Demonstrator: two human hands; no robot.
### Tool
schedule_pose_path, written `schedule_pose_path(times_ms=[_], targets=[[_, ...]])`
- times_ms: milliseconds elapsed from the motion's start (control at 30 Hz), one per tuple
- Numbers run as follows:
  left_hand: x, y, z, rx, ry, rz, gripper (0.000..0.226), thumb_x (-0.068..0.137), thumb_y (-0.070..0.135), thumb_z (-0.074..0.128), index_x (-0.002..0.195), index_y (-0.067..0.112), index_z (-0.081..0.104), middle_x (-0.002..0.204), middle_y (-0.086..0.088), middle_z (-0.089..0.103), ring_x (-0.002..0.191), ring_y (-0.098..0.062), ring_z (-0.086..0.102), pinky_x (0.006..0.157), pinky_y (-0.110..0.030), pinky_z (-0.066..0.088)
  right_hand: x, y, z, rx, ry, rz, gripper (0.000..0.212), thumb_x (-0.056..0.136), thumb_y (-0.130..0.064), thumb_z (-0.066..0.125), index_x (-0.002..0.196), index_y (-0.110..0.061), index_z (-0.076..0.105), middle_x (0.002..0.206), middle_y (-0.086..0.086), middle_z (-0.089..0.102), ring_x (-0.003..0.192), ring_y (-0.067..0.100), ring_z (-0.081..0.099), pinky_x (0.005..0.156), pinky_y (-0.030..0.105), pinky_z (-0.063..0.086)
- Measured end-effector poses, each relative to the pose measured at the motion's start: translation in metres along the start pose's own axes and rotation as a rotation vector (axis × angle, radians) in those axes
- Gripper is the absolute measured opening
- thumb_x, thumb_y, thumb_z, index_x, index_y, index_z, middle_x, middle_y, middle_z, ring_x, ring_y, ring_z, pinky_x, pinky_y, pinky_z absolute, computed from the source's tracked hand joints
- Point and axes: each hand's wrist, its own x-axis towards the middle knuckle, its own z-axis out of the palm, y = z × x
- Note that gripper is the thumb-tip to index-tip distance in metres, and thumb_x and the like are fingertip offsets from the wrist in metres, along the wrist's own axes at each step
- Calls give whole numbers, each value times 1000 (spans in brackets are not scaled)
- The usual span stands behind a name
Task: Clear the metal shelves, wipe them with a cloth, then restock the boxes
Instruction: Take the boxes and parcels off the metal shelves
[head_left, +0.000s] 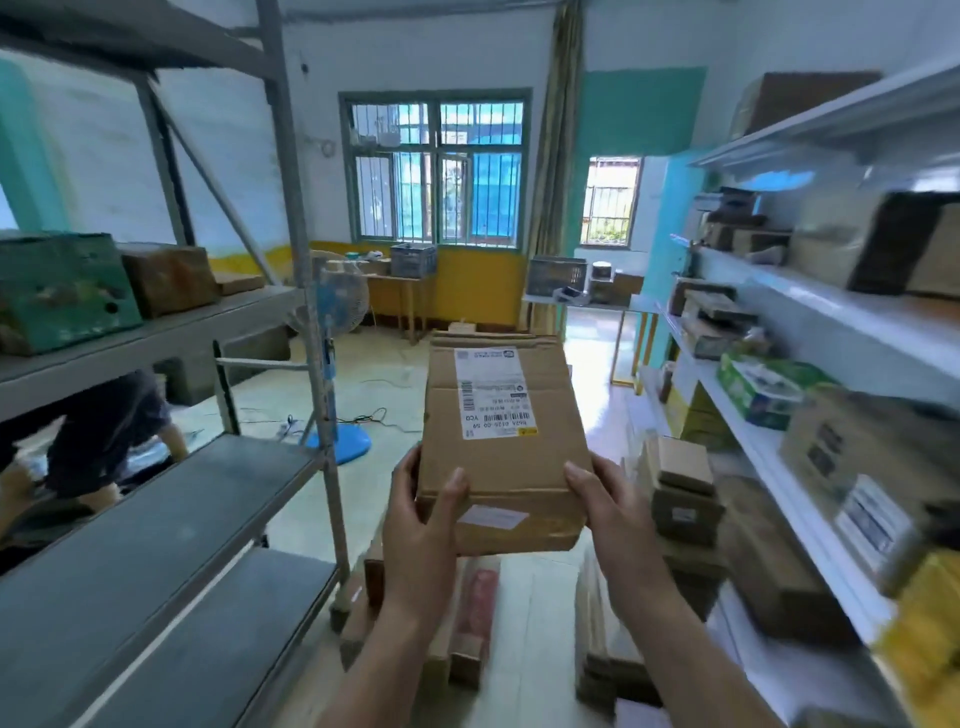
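I hold a brown cardboard box (498, 467) with a white shipping label in mid-air between two shelf units. My left hand (423, 525) grips its near left corner, thumb on top. My right hand (615, 514) grips its near right corner. The grey metal shelves (171, 525) stand at my left; the two lower boards are bare, and the board above carries a green box (62, 291) and a brown box (171, 278). Several cardboard boxes (685, 499) are stacked on the floor below and to the right of my hands.
White shelves (831, 317) on the right are packed with boxes. A person (104, 431) crouches behind the metal shelves at the left. A blue-based standing fan (337, 322) is beyond the shelf post. Tables with crates stand under the barred window.
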Motion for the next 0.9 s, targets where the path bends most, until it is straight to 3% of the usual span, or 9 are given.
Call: schedule_pose_path(times_ms=[100, 200, 300, 400, 533, 600, 700, 833, 900], targets=[[-3, -32, 47, 11, -115, -65, 46, 93, 24, 65, 136, 28, 49, 119, 6, 68, 97, -5, 71, 70, -16, 56, 9, 20, -55, -6, 78, 61, 25, 98, -28, 63, 122, -24, 67, 110, -6, 76, 98, 10, 72, 79, 25, 54], [1, -80, 82, 50, -221, -145, 52, 89, 29, 70, 137, 29, 50, 122, 5, 69, 105, -10, 70, 80, -26, 59, 17, 49, -104, 7, 150, 130, 19, 97, -23, 65, 116, -26, 67, 99, -9, 78, 88, 7, 74, 66, 18, 55], [5, -139, 105, 128, -353, -279, 66, 82, 44, 80, 139, 33, 49, 128, 7, 67, 114, -14, 67, 91, -37, 58, 25, 102, -141, -21, 217, 232, 32, 95, -29, 68, 125, -22, 64, 110, -3, 77, 100, 12, 72, 80, 27, 60], [13, -189, 117, 188, -453, -474, 76, 72, 48, 78, 139, 25, 51, 123, 1, 71, 107, -16, 71, 80, -30, 59, 29, 148, -165, -38, 272, 349, 39, 95, -33, 68, 131, -19, 62, 114, 1, 74, 104, 17, 72, 90, 36, 60], [42, -282, 144, 329, -644, -651, 44, 89, 36, 75, 128, 25, 58, 116, 5, 72, 97, -5, 71, 74, -16, 53, 54, 217, -196, -129, 341, 531, 51, 91, -52, 69, 133, -24, 61, 115, -2, 74, 104, 17, 71, 93, 42, 59], [54, -335, 157, 384, -703, -749, 35, 94, 29, 69, 127, 22, 59, 117, 3, 72, 97, -4, 70, 72, -13, 51, 67, 254, -211, -150, 404, 632, 53, 91, -51, 69, 135, -21, 60, 117, 0, 72, 104, 17, 70, 89, 37, 60], [66, -411, 176, 467, -781, -905, 39, 93, 34, 68, 128, 20, 61, 116, 4, 72, 100, -8, 69, 79, -21, 52, 87, 307, -229, -177, 424, 770, 30, 99, -36, 63, 125, -22, 64, 106, -7, 73, 94, 8, 70, 69, 16, 55], [70, -485, 183, 576, -822, -1052, 27, 94, 18, 65, 120, 19, 60, 111, 4, 71, 101, -10, 66, 77, -20, 49, 98, 369, -244, -206, 385, 910, 24, 101, -29, 61, 125, -24, 65, 113, -7, 73, 106, 9, 67, 77, 13, 50], [67, -520, 184, 605, -836, -1100, 34, 92, 10, 66, 124, 18, 56, 114, 2, 69, 104, -10, 65, 78, -19, 49, 101, 404, -249, -208, 383, 961, 25, 101, -20, 61, 125, -23, 64, 117, -4, 72, 104, 5, 66, 81, 12, 49]])
